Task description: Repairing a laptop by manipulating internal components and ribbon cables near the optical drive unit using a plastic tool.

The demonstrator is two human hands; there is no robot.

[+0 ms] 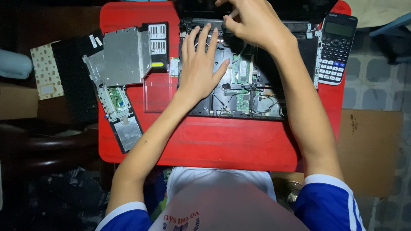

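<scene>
An opened black laptop base (252, 100) with its green circuit boards exposed lies on a red table (214, 141). My left hand (200, 64) rests flat on the left part of the base, fingers spread. Further back, my right hand (252, 21) hovers at the rear edge near the hinge, its fingertips pinched together on something small that I cannot make out.
To the left lie a silver metal drive (122, 55), a black case holding screwdriver bits (157, 42), a removed palm-rest panel (120, 115) and a black keyboard (75, 81). A dark calculator (337, 47) sits at the right. Cardboard (368, 149) lies on the floor.
</scene>
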